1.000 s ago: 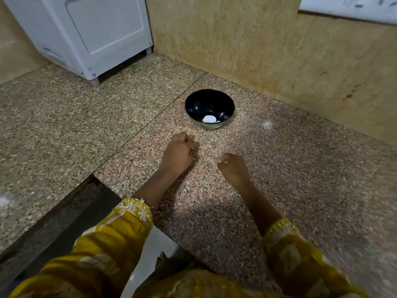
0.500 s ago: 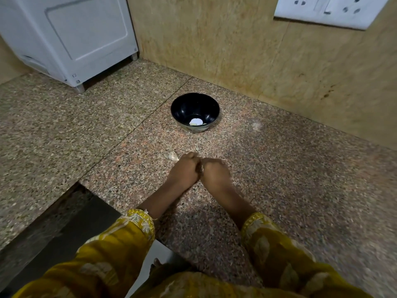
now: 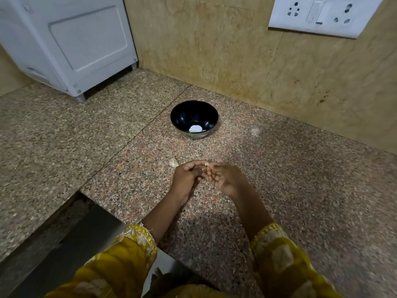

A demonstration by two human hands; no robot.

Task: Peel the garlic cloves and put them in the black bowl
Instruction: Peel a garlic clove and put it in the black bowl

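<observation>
Left hand [image 3: 189,174] and right hand [image 3: 224,176] meet over the counter [image 3: 300,168], fingers curled, both pinching a small clove [image 3: 206,164]. A garlic piece [image 3: 173,162] lies just left; the bowl [image 3: 178,114] stands beyond

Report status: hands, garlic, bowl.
One garlic clove pinched between left hand and right hand. Ahead, black bowl, pale bits inside. Loose garlic piece on counter; nothing blocking.

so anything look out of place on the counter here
Only a pale garlic piece lying loose on the counter, just left of the left hand and outside the black bowl. Clove or skin is unclear.
</observation>
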